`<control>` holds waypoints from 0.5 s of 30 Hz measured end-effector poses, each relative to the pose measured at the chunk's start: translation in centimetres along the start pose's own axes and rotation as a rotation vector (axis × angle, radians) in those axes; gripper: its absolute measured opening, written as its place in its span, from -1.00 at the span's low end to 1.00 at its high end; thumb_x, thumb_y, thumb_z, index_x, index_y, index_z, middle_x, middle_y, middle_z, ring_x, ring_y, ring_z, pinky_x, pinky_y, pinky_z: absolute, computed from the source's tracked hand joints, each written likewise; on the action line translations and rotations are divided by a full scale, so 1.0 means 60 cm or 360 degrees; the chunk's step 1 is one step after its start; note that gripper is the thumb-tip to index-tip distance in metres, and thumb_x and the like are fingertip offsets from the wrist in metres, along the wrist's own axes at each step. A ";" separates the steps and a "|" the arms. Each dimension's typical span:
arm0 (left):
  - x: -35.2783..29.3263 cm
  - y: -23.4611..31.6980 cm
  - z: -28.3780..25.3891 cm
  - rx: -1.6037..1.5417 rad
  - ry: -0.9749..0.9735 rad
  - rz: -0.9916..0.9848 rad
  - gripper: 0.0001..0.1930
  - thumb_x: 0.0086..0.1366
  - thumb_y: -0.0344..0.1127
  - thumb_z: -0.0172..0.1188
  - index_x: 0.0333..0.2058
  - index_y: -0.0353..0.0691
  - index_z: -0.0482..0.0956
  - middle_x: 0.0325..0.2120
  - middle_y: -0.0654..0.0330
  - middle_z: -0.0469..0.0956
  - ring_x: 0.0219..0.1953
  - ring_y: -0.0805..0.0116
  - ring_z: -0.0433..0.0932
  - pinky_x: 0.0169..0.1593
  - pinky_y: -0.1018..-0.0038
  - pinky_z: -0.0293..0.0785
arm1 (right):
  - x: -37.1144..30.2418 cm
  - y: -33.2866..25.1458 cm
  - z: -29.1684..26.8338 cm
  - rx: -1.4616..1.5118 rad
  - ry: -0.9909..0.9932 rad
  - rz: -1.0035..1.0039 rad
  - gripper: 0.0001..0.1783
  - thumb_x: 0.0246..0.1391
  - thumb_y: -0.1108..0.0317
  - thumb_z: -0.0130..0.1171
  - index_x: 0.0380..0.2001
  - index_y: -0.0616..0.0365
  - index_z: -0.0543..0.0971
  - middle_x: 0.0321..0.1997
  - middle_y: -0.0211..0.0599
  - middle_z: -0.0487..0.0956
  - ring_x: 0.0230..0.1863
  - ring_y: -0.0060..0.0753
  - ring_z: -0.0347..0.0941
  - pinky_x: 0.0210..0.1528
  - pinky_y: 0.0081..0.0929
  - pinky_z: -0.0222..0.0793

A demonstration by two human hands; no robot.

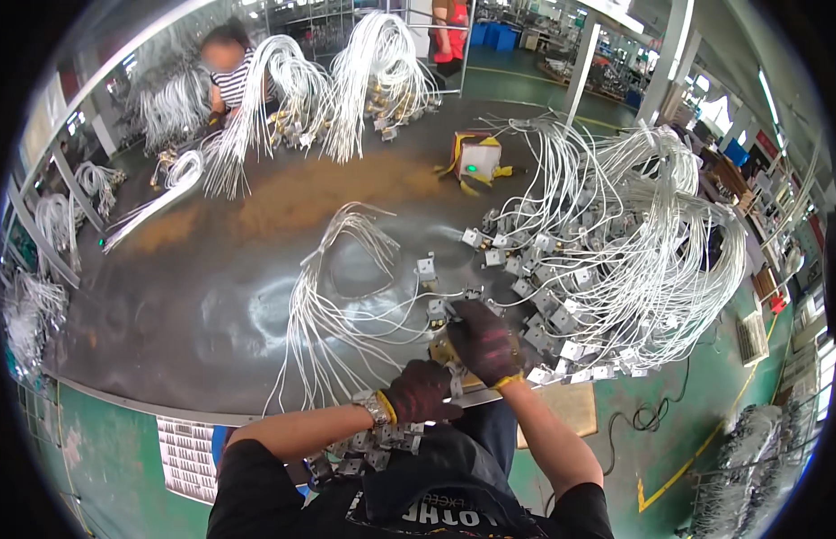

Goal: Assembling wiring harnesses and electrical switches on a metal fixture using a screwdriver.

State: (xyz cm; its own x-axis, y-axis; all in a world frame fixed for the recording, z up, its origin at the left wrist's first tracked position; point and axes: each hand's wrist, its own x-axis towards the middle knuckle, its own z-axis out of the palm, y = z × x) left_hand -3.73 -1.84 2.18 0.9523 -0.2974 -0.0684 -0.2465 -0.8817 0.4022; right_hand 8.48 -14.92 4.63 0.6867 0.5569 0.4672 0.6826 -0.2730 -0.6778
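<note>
Both my hands wear dark red-and-black work gloves with yellow cuffs, close together at the near table edge. My left hand (420,393) is closed on a small metal fitting (455,381) beside its fingertips. Just above and right, my right hand (484,343) has its fingers curled down over the small metal parts; what they grip is hidden. Small silvery metal fittings (437,311) on white wires lie by its fingertips. Left of them, a loose bundle of white wires (315,301) spreads over the dark table (202,314). More metal fittings (378,454) hang below the edge, partly behind my left forearm.
A large heap of white wires (651,269) with metal fittings covers the table's right side. Toward the back stands a small box with a green light (478,163). Tall wire bundles (382,72) line the far edge, near a co-worker in a striped top (231,87).
</note>
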 end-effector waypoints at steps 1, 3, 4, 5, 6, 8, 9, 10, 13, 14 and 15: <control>-0.004 0.002 -0.008 0.0019 0.0001 0.0067 -0.42 0.09 0.27 0.33 -0.37 -0.24 0.66 -0.38 -0.05 0.66 -0.25 -0.07 0.64 -0.07 0.10 0.51 | 0.019 -0.006 0.014 -0.0081 -0.0040 -0.0242 -0.71 0.05 0.39 0.28 -0.11 0.10 0.61 -0.06 -0.04 0.62 -0.03 0.12 0.55 0.04 -0.07 0.48; -0.006 0.005 -0.018 0.0078 -0.0098 0.0082 -0.43 0.09 0.24 0.33 -0.31 -0.25 0.66 -0.34 -0.04 0.67 -0.22 -0.06 0.66 -0.07 0.11 0.52 | 0.052 -0.017 0.047 -0.0225 -0.0142 -0.0596 -0.68 -0.01 0.42 0.28 -0.11 0.06 0.61 -0.03 -0.11 0.60 0.03 0.04 0.52 0.06 -0.09 0.46; -0.006 0.008 -0.025 0.0087 -0.0098 0.0094 -0.43 0.09 0.24 0.33 -0.31 -0.25 0.66 -0.34 -0.04 0.67 -0.22 -0.06 0.66 -0.07 0.11 0.52 | 0.065 -0.018 0.067 -0.0291 -0.0194 -0.0705 -0.66 -0.03 0.44 0.28 -0.12 0.04 0.61 -0.02 -0.14 0.59 0.06 0.02 0.50 0.08 -0.11 0.45; -0.007 0.013 -0.035 0.0116 -0.0208 0.0128 -0.44 0.08 0.23 0.34 -0.29 -0.24 0.66 -0.34 -0.02 0.68 -0.21 -0.05 0.67 -0.07 0.11 0.51 | 0.073 -0.005 0.097 -0.0303 -0.0187 -0.0806 -0.69 -0.03 0.41 0.25 -0.13 0.01 0.61 0.00 -0.17 0.59 0.06 0.01 0.49 0.12 -0.12 0.41; -0.008 0.015 -0.044 0.0142 -0.0315 0.0156 -0.45 0.07 0.21 0.36 -0.27 -0.22 0.66 -0.34 -0.01 0.68 -0.20 -0.04 0.67 -0.06 0.11 0.51 | 0.080 0.002 0.124 -0.0397 -0.0239 -0.0850 -0.74 0.02 0.35 0.20 -0.17 -0.01 0.62 0.01 -0.15 0.58 0.07 -0.01 0.49 0.14 -0.12 0.39; -0.021 0.009 -0.044 0.0147 -0.0326 0.0152 -0.46 0.06 0.21 0.36 -0.27 -0.20 0.66 -0.34 0.02 0.69 -0.20 -0.02 0.68 -0.04 0.12 0.50 | 0.088 0.006 0.160 -0.0590 -0.0458 -0.0812 -0.78 0.08 0.30 0.16 -0.18 -0.02 0.63 -0.06 -0.12 0.62 0.03 0.00 0.53 0.14 -0.10 0.38; -0.029 0.008 -0.049 0.0140 -0.0346 0.0143 -0.47 0.05 0.21 0.35 -0.27 -0.18 0.66 -0.34 0.04 0.69 -0.20 -0.01 0.68 -0.03 0.13 0.50 | 0.091 0.007 0.166 -0.0592 -0.0456 -0.0815 -0.78 0.08 0.30 0.16 -0.18 -0.02 0.63 -0.06 -0.12 0.62 0.03 0.00 0.53 0.14 -0.10 0.38; -0.034 0.006 -0.057 0.0141 -0.0346 0.0143 -0.47 0.05 0.21 0.35 -0.27 -0.18 0.66 -0.34 0.04 0.69 -0.20 -0.01 0.68 -0.03 0.13 0.50 | 0.094 0.009 0.170 -0.0626 -0.0687 -0.0660 -0.78 0.10 0.28 0.14 -0.17 -0.02 0.63 -0.11 -0.11 0.64 0.00 0.01 0.56 0.12 -0.07 0.39; -0.048 -0.013 -0.077 0.0226 -0.0610 0.0177 -0.50 0.02 0.22 0.37 -0.30 -0.11 0.66 -0.35 0.07 0.70 -0.23 0.06 0.70 -0.03 0.18 0.51 | 0.101 0.022 0.176 -0.0720 -0.0862 -0.0475 -0.77 0.14 0.25 0.12 -0.16 -0.02 0.63 -0.20 -0.11 0.68 -0.07 0.03 0.61 0.07 -0.01 0.42; -0.053 -0.024 -0.073 0.0215 -0.0617 0.0168 -0.50 0.02 0.22 0.37 -0.30 -0.11 0.66 -0.35 0.07 0.70 -0.23 0.06 0.70 -0.03 0.18 0.51 | 0.105 0.028 0.174 -0.0795 -0.0796 -0.0450 -0.77 0.16 0.24 0.11 -0.15 -0.02 0.63 -0.23 -0.11 0.69 -0.10 0.04 0.62 0.04 0.02 0.44; -0.058 -0.039 -0.067 0.0150 -0.0789 0.0148 -0.47 0.02 0.27 0.37 -0.29 -0.08 0.67 -0.36 0.06 0.70 -0.26 0.02 0.68 -0.08 0.17 0.53 | 0.112 0.024 0.167 -0.0884 -0.0856 -0.0423 -0.76 0.17 0.22 0.11 -0.13 -0.05 0.63 -0.18 -0.12 0.70 -0.07 -0.01 0.63 0.01 0.03 0.46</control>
State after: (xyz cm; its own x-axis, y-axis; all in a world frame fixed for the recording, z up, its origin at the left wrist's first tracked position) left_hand -5.76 2.75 5.15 0.7313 -0.4940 -0.4702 -0.3630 -0.8656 0.3448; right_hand 11.58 -3.70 1.09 0.3672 0.9194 0.1409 0.9270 -0.3493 -0.1368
